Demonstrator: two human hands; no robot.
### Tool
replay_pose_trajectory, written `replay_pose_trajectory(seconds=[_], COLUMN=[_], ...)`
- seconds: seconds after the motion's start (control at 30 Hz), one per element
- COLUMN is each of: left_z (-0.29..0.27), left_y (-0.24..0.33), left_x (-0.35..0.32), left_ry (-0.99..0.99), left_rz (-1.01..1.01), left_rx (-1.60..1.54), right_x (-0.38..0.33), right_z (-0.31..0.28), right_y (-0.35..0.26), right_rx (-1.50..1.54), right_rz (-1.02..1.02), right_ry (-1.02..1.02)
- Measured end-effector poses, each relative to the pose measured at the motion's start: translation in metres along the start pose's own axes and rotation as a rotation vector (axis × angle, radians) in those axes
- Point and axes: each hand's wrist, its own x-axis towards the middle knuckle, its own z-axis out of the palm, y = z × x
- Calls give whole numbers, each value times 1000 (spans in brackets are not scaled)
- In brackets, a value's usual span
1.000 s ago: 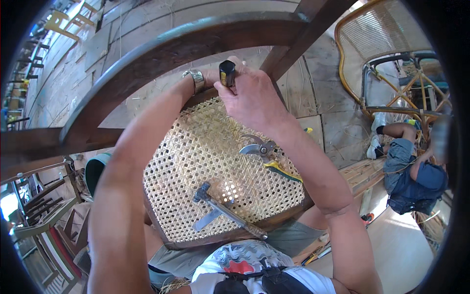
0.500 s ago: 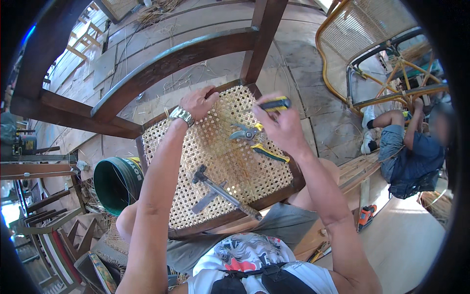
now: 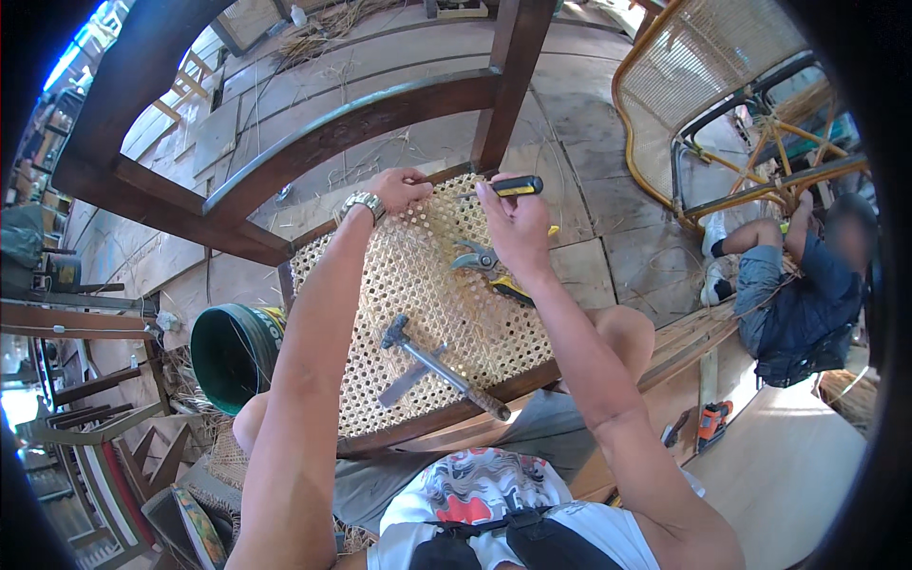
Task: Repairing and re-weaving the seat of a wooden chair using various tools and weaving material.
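Note:
A woven cane seat (image 3: 418, 285) in a dark wooden chair frame (image 3: 347, 114) lies across my lap. At its far edge, my left hand (image 3: 401, 188) is closed, fingertips pinched down on the weave; what they grip is too small to make out. My right hand (image 3: 518, 233) holds a screwdriver-like tool (image 3: 519, 185) by its black and yellow handle, the thin shaft pointing left toward my left fingers. Below that hand rest pruning shears (image 3: 478, 258) with yellow handles, partly covered by it. Nearer me, a hammer (image 3: 439, 365) lies over a flat metal blade (image 3: 410, 380).
Left of the seat stands a dark green bucket (image 3: 233, 356). A person (image 3: 798, 294) sits at the right by a rattan-framed chair (image 3: 655, 142) with a cane panel. An orange tool (image 3: 712, 425) lies at the lower right. Cane scraps (image 3: 328, 33) litter the far floor.
My right hand has moved left and slightly down, bringing the tool's shaft close to the left hand. My left fingers have drawn together into a pinch. The view has shifted slightly.

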Motion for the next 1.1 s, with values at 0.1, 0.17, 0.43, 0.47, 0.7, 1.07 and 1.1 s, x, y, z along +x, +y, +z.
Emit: replay_pose_trajectory(seconds=[0.1,0.17,0.43,0.47,0.7,1.07,1.1], left_z=[4,8,48,56,68,70,70], left_y=[4,15,15,19,22,18,16], left_x=[-7,-18,-93,-97,-98,-94,-94], left_ry=[127,157,507,504,467,532,533], left_rz=[84,97,262,258,211,226,224], left_rx=[46,89,579,579,809,800,797], right_x=[11,17,34,35,38,44,44], right_z=[9,13,27,28,47,65,66], right_y=[2,7,31,34,17,28,24], right_rx=[6,-24,92,93,86,80,62], right_rz=[-8,-5,-43,-39,-89,-64,-55], right_ry=[48,59,89,87,-8,-81,-98])
